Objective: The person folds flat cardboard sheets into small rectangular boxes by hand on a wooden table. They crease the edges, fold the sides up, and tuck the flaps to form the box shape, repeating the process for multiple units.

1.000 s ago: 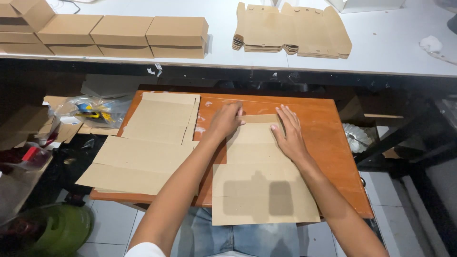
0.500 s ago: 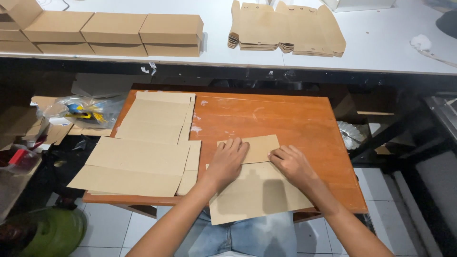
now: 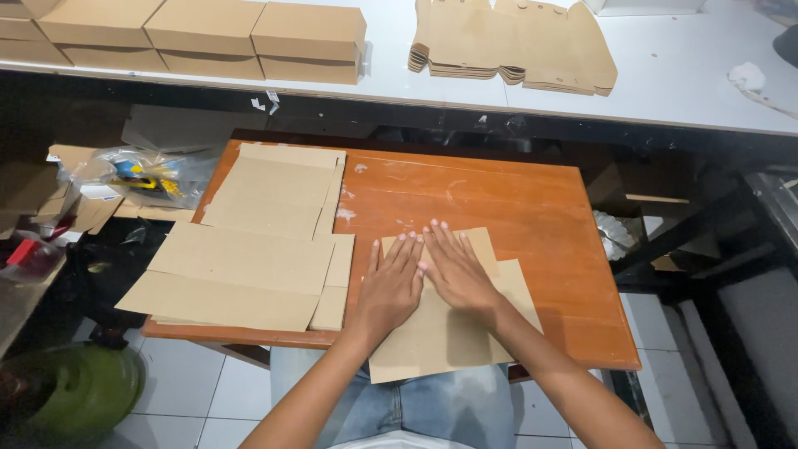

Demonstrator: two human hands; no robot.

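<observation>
While both palms lie flat on it, the flat cardboard box blank (image 3: 445, 328) rests at the near edge of the orange wooden table (image 3: 532, 208), its lower part hanging a little past that edge over the person's lap. The left hand (image 3: 389, 287) presses down on the blank's left side, fingers stretched out straight and close together, gripping nothing. The right hand (image 3: 455, 270) lies just beside it, touching or nearly touching it at the thumbs, fingers likewise extended and slightly spread, pointing toward the far side of the table; it only pushes down and has hold of nothing. An upper flap of the blank shows beyond the fingertips.

On the left half of the same table sits a stack of unfolded cardboard blanks (image 3: 249, 258), the nearer sheets overhanging the table's left edge, close to the left hand but not touching it. Beyond the table's far edge, across a dark gap, runs a white counter (image 3: 665, 83). On it, toward the far left of the table, stand several assembled brown cardboard boxes (image 3: 307, 37) in a row; farther along, roughly opposite the table's middle, lies a pile of die-cut cardboard pieces (image 3: 515, 41). Left of the table, lower down, a clear plastic bag (image 3: 145, 175) with coloured contents lies among cardboard scraps. Near the table's front left corner, on the tiled floor, sits a green rounded object (image 3: 75, 395).
</observation>
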